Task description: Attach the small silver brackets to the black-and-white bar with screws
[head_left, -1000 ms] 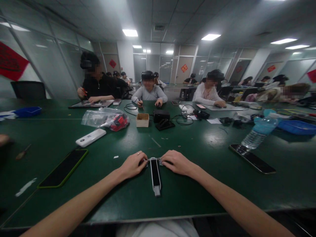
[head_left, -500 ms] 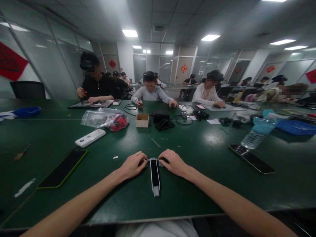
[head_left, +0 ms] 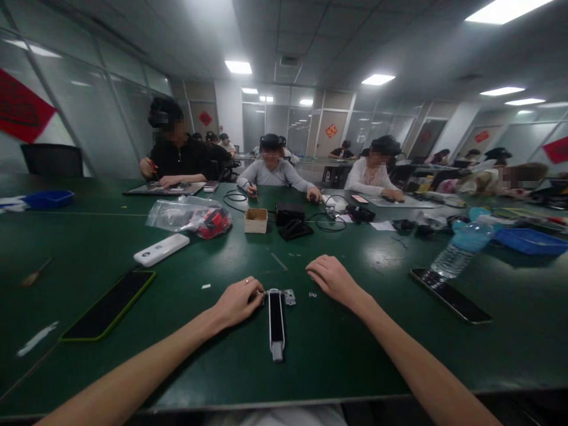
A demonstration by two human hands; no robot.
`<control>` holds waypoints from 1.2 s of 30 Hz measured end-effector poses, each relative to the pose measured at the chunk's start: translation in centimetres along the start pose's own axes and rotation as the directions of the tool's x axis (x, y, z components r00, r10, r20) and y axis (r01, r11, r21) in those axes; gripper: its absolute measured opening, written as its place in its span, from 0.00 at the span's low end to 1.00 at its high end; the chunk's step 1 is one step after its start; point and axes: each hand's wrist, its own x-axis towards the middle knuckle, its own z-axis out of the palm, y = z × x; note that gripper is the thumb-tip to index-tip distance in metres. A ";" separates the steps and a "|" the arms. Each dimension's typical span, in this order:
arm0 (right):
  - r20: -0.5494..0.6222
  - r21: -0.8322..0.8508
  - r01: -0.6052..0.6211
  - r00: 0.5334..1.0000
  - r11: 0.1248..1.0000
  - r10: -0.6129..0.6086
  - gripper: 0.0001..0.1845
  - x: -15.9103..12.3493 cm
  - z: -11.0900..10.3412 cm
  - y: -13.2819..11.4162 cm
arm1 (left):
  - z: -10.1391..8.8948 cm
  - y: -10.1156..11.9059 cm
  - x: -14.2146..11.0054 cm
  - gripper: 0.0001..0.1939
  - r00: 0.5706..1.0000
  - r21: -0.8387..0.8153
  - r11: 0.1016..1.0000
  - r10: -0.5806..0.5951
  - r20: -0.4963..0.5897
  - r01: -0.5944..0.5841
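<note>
A slim device (head_left: 276, 322) with a black face, white rim and pale grey end lies on the green table in front of me. From its top right side sticks a small metal bracket (head_left: 290, 297). My left hand (head_left: 239, 303) is closed at the device's top left, thumb and fingers pinching a small metal bracket that they mostly cover. Off to the right, my right hand (head_left: 332, 278) hovers over the table, fingers stretched leftward, holding nothing I can see. Tiny metal pieces (head_left: 313, 294) lie just below its fingertips.
Phones lie at left (head_left: 109, 305) and right (head_left: 450, 294). A water bottle (head_left: 461, 251) leans near the right phone. Farther back are a white power bank (head_left: 162, 249), a plastic bag (head_left: 189, 216), a small box (head_left: 256, 221) and a black stand (head_left: 295, 229). Co-workers sit across.
My right hand has let go of the device's right bracket and moved up and right, uncovering the bracket and the tiny pieces. My left hand keeps its place at the device.
</note>
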 end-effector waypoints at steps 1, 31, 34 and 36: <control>0.005 -0.025 -0.025 1.000 0.999 0.026 0.10 -0.1 -0.2 0.6 | -0.1 0.0 0.0 0.08 1.000 -0.004 1.000 -0.003 0.000 0.003; 0.265 -0.159 -0.284 0.910 0.945 0.318 0.13 -0.7 1.9 4.1 | -0.2 0.0 -0.2 0.10 1.000 -0.014 1.000 -0.007 0.016 0.007; 0.254 -0.137 -0.286 0.915 0.948 0.313 0.14 -0.7 2.1 3.7 | -0.3 0.1 -0.2 0.10 1.000 -0.026 1.000 -0.014 0.021 0.014; 0.252 -0.109 -0.294 0.916 0.949 0.313 0.13 -0.7 2.3 3.5 | -0.2 0.0 -0.2 0.10 1.000 -0.023 1.000 -0.014 0.021 0.014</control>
